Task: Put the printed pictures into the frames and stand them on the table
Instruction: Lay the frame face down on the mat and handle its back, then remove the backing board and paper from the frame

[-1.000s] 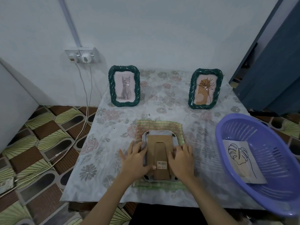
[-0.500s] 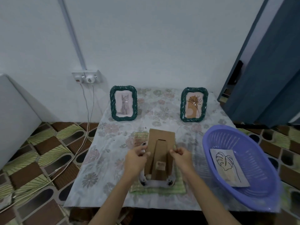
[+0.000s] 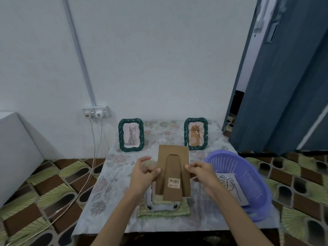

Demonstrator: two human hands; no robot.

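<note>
Left hand (image 3: 144, 172) and right hand (image 3: 200, 170) pinching the sides of a brown cardboard frame back (image 3: 173, 172), held up over a white frame (image 3: 159, 205) lying on a green cloth (image 3: 163, 213), leaf picture (image 3: 230, 188) in purple basket (image 3: 248, 174), two green frames (image 3: 131, 134) standing on the tabletop (image 3: 113, 174)

The backing board (image 3: 173, 172) hides most of the white frame (image 3: 160, 206); the label (image 3: 174, 182) print is unreadable

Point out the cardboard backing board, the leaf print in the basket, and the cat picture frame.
cardboard backing board (image 3: 173, 157): head view, upper panel above the stand slot.
leaf print (image 3: 229, 183): head view, on the drawn leaf.
cat picture frame (image 3: 121, 137): head view, left green border.
</note>
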